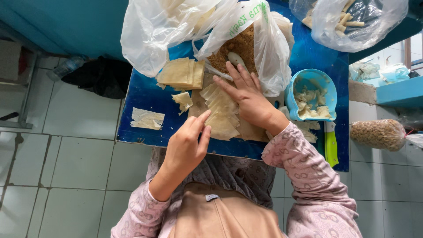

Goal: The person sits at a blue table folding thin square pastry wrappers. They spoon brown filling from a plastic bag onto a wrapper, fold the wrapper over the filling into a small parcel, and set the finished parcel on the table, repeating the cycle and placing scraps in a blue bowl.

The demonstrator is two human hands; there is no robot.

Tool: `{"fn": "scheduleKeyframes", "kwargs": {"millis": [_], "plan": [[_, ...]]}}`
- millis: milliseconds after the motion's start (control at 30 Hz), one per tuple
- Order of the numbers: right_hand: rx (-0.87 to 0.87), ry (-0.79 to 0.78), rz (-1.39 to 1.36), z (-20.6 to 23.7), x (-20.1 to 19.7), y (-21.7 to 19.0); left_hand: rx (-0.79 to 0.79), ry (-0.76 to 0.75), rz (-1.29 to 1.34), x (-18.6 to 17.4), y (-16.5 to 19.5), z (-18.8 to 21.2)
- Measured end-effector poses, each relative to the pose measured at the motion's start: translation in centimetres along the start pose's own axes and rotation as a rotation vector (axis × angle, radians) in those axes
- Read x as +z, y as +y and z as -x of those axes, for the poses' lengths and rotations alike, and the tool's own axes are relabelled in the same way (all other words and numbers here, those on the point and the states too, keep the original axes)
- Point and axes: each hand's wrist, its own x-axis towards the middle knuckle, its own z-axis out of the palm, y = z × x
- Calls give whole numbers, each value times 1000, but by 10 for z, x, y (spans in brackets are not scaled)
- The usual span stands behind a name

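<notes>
- Far left: grey tiled floor (66,163), a clear plastic bottle (65,67) and a dark cloth (103,76) lying on it beside the counter.
- Blue counter (145,94) carries everything else.
- Near its left edge, a lone pale wrapper piece (147,118), flat, apart from the rest.
- Behind it, a white plastic bag (147,37), crumpled and open.
- Just right of that bag, a square stack of pale wrappers (180,72); a small torn scrap (183,100) lies just below it.
- Left hand (187,147): over the near counter edge, thumb and fingers pinched together at the lower left corner of the fanned wrappers; grip closed on a wrapper edge, though the exact contact is hard to see.
- Fanned wrappers (220,114): overlapping row of thin pale sheets at counter centre, between the two hands.
- Right hand (249,99): flat, fingers spread, pressing on the upper end of the fanned wrappers; grip open, holding nothing.
- Just past its fingertips, an open bag of brown crumbly filling (240,46) with a white spoon (237,59) in it.
- Right of the hand, a blue scoop-shaped bowl (328,86) holding pale paste.
- Green-handled knife (330,147) near the right counter edge.
- Top right, a clear bag of pale sticks (352,22).
- Far right, off the counter, a bag of peanuts (376,134).
- Pink patterned sleeves (308,176) on both arms.
</notes>
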Motion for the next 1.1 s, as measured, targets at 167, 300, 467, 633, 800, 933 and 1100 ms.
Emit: {"fn": "scheduleKeyframes", "kwargs": {"millis": [167, 300, 467, 633, 800, 933, 1100], "plan": [[-5, 107, 355, 14, 3, 1, 181, 148, -253, 12, -8, -28], [-32, 204, 502, 26, -1, 1, 232, 200, -441, 24, -22, -53], [-133, 265, 525, 14, 8, -2, 202, 233, -401, 32, -30, -53], [-119, 273, 594, 5, 11, 1, 220, 232, -413, 32, -33, -52], [-65, 291, 516, 18, 1, -2, 230, 234, -414, 30, -32, -52], [23, 428, 143, 58, -10, -8, 227, 237, -416, 31, -31, -52], [299, 719, -43, 139, -10, 8, 221, 224, -392, 33, -32, -53]]}}
